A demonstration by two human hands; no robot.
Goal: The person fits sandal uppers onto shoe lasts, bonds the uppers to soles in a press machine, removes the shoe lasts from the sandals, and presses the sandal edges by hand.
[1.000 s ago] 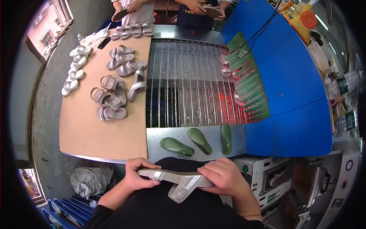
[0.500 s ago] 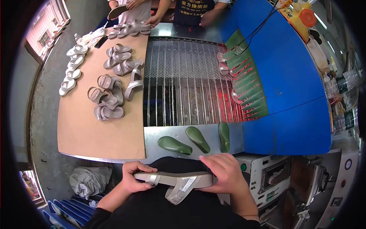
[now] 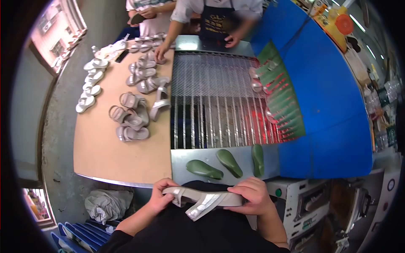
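Note:
A light grey sandal with shiny straps [image 3: 206,202] is held sideways in front of my body. My left hand [image 3: 163,196] pinches one end of it, thumb and fingers on either side. The other end rests in my right hand [image 3: 249,196], with the fingers over the top and the thumb side below. Just beyond, on the metal ledge [image 3: 179,162], lie several green foot-shaped forms [image 3: 203,169].
Grey-pink sandals [image 3: 134,120] and white sandals [image 3: 86,102] stand on the tan board [image 3: 122,162]. Beyond the ledge is a metal conveyor [image 3: 211,122] with green flaps [image 3: 280,101] and a blue panel [image 3: 333,122]. Two co-workers [image 3: 217,25] stand opposite.
The view has shifted, so the surroundings appear further right and lower. One co-worker has put a shoe down and now reaches to the sandals on the board. Both my hands still hold the sandal.

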